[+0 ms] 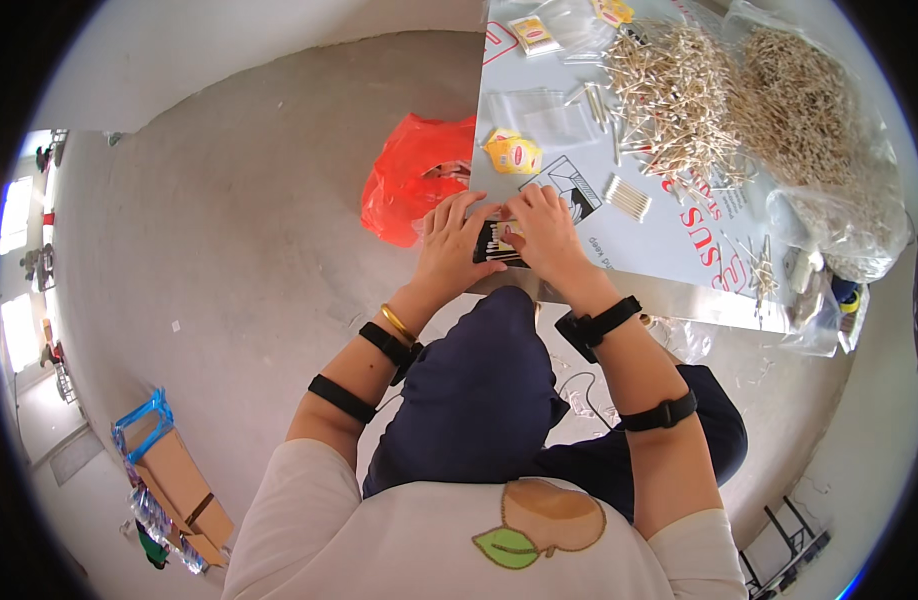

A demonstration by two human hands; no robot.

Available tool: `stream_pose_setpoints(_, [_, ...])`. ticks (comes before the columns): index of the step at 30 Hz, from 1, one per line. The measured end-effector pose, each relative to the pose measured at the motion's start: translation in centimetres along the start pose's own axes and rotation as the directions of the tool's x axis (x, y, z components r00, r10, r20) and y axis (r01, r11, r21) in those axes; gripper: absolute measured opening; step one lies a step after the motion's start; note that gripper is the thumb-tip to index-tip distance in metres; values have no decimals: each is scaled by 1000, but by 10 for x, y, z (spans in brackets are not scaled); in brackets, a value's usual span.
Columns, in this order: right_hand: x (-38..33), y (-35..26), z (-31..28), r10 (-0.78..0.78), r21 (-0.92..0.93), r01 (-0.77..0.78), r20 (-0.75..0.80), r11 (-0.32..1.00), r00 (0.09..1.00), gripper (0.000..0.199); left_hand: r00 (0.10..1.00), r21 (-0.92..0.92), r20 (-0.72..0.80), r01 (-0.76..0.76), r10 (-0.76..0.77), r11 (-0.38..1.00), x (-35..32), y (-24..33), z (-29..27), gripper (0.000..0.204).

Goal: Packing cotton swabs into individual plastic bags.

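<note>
1. Head view looks down on a person seated on a grey concrete floor (249, 170), with a large printed plastic sheet (679, 235) spread at the far right.
2. Two big heaps of cotton swabs (679, 90) cover the far end of the sheet, the right heap lying inside a clear plastic bag (829, 150).
3. An orange plastic bag (404, 185) lies on the floor just left of the sheet's near corner.
4. A cardboard box (179, 480) with blue straps stands well apart, near left.
5. The left hand (454, 240) and right hand (544, 235) meet over the sheet's near edge, fingers closed around a small dark packet (497, 243) holding a row of swabs.
6. A small loose bundle of swabs (627, 198) lies just right of the hands.
7. Yellow paper labels (514, 153) lie just beyond the hands, beside empty clear sachets (539, 110).
</note>
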State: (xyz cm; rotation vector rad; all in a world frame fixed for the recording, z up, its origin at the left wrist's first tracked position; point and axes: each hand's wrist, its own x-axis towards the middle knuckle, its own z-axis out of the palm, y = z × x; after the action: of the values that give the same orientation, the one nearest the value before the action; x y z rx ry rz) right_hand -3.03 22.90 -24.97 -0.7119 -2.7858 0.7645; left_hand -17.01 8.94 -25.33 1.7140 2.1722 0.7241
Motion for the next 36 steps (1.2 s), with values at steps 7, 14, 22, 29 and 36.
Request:
stream_pose_setpoints(7, [1, 9, 0, -6, 18, 6, 6, 1000, 1000, 27, 1000, -38, 21, 8, -7, 999, 3, -2, -1, 88])
stream_pose_setpoints(14, [-7, 26, -41, 320, 788, -432, 312, 440, 895, 18, 1000, -20, 4, -10, 10, 1000, 1, -2, -13, 90])
stream_pose_setpoints(22, [-38, 30, -26, 485, 785, -464, 243, 410, 840, 21, 1000, -29, -28, 1, -2, 1000, -4, -3, -15, 76])
stream_pose_setpoints(29, [-47, 15, -8, 576, 838, -493, 289, 234, 765, 21, 988, -48, -146, 37, -44, 998, -26, -8, -16, 50])
stream_pose_setpoints(36, [-47, 14, 2, 604, 791, -502, 219, 350, 766, 18, 991, -35, -128, 27, -31, 999, -26, -4, -13, 48])
